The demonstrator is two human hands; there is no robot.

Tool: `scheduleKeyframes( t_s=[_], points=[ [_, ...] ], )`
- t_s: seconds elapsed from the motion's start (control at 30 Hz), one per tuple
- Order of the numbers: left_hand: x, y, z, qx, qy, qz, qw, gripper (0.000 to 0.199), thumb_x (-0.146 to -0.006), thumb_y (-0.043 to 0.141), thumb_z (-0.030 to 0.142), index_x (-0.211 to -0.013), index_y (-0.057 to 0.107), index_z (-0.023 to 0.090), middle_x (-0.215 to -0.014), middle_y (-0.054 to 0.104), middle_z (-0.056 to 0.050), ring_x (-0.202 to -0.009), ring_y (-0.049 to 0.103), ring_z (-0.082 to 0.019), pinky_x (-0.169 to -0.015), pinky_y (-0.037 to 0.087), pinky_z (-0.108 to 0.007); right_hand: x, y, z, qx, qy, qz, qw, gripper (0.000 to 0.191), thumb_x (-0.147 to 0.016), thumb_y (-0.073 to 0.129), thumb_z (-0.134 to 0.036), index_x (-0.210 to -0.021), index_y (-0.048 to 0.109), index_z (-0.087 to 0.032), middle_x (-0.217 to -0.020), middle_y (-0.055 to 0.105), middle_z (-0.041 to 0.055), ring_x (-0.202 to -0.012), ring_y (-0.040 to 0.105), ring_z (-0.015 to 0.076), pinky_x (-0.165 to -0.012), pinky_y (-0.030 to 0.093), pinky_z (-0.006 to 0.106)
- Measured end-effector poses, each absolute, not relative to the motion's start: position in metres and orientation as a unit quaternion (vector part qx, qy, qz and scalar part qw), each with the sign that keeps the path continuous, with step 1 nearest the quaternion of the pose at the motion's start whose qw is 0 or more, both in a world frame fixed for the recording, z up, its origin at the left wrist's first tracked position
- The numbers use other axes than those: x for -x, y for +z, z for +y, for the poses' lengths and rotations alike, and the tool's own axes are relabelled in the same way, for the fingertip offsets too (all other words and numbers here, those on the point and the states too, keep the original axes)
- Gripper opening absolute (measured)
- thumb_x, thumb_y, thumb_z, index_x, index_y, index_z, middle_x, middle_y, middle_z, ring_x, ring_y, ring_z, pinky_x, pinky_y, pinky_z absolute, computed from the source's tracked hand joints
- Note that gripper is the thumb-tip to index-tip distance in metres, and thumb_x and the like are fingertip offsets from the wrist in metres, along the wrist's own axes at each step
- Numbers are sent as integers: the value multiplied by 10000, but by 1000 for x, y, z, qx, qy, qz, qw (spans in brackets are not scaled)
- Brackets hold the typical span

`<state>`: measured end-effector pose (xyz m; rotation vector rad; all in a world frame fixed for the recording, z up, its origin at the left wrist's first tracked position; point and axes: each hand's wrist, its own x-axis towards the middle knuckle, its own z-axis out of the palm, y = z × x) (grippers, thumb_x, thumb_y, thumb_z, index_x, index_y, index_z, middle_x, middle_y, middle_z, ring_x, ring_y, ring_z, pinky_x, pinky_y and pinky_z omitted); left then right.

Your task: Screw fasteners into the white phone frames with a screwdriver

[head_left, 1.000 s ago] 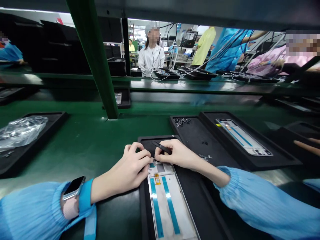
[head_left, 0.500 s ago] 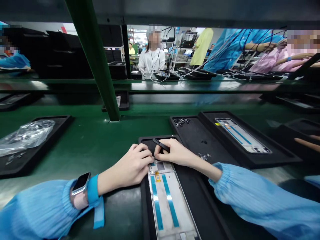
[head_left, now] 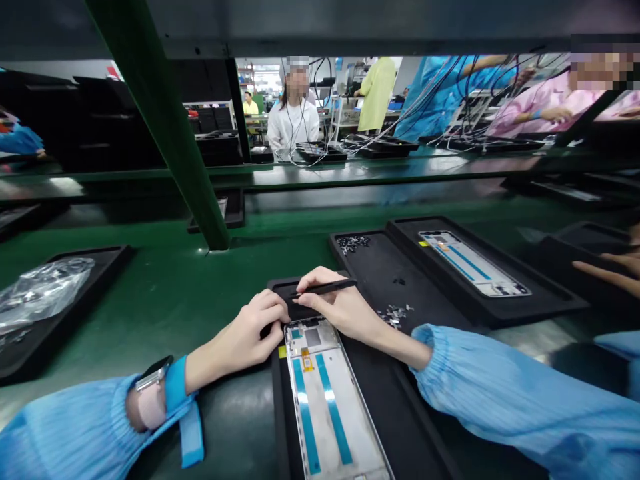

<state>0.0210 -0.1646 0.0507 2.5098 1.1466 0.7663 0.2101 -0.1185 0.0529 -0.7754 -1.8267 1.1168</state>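
A silver phone frame (head_left: 345, 387) with two blue strips and an orange flex piece lies in a black tray (head_left: 420, 427) before me. My left hand (head_left: 255, 327) is closed, its fingers bent at the frame's top left corner; whatever they pinch is hidden. Above the frame's top edge, my right hand (head_left: 335, 300) grips black tweezers (head_left: 330, 287), their tips pointing left toward my left fingers. A yellow tab (head_left: 283, 352) shows at the frame's left edge.
Right of the frame, another black tray (head_left: 370, 263) holds small dark parts (head_left: 353, 244) and silver bits (head_left: 395, 315). Beyond it a second phone frame (head_left: 475, 263) lies in its tray. A plastic bag (head_left: 47, 293) sits at left. A green post (head_left: 170, 147) slants down. A co-worker's hand (head_left: 610, 267) is at right.
My right hand has turned so the tweezers lie nearly level, a little above the frame. My left fingers have shifted slightly, exposing the frame's top left corner. The whole view has shifted somewhat.
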Motion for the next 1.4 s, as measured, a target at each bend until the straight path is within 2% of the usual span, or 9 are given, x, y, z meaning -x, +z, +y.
scheduleKeyframes(
  t_s=[0.1, 0.2, 0.47, 0.63, 0.77, 1.07, 1.4],
  points=[
    [-20, 52, -166, -867, 264, 398, 140, 190, -796, 382, 65, -786, 546, 161, -852, 553, -47, -815, 507, -156, -752, 446, -296, -209, 55, -121, 309, 446, -733, 411, 78, -776, 599, -224, -789, 552, -162, -693, 600, -3, -630, 635, 119, -570, 507, 207],
    [-20, 52, -167, -867, 264, 399, 140, 192, -800, 382, 63, -789, 546, 162, -855, 556, -47, -818, 515, -156, -745, 450, -287, -211, 55, -124, 309, 443, -737, 407, 79, -787, 578, -219, -777, 524, -162, -637, 589, -9, -563, 644, 126, -521, 505, 203],
    [-18, 47, -164, -867, 257, 400, 150, 198, -809, 387, 62, -825, 557, 162, -887, 551, -52, -849, 510, -161, -754, 446, -290, -213, 49, -124, 279, 420, -768, 393, 63, -801, 566, -200, -779, 531, -152, -682, 590, 4, -591, 640, 124, -540, 506, 203],
    [-19, 50, -165, -869, 263, 396, 139, 207, -821, 368, 74, -825, 556, 162, -868, 553, -51, -833, 515, -161, -750, 446, -293, -210, 52, -125, 249, 321, -819, 406, 73, -769, 606, -182, -729, 555, -150, -676, 591, 8, -596, 583, 118, -565, 459, 212],
    [-18, 51, -165, -875, 244, 395, 136, 206, -823, 364, 75, -825, 549, 166, -868, 559, -51, -828, 508, -163, -760, 441, -311, -208, 52, -128, 217, 279, -850, 390, 110, -808, 565, -215, -720, 535, -158, -656, 581, 13, -588, 561, 125, -567, 438, 227],
    [-16, 53, -165, -876, 251, 390, 128, 203, -833, 354, 56, -827, 522, 170, -854, 550, -46, -835, 503, -159, -725, 443, -289, -207, 55, -125, 312, 341, -778, 425, 100, -793, 551, -225, -728, 507, -163, -629, 549, -5, -528, 542, 109, -511, 429, 216],
    [-18, 53, -167, -874, 260, 390, 130, 208, -839, 349, 66, -834, 528, 171, -860, 558, -51, -838, 497, -167, -721, 434, -297, -208, 56, -127, 257, 280, -822, 424, 91, -790, 552, -199, -714, 521, -159, -649, 558, 12, -551, 522, 114, -522, 417, 222]
  ],
)
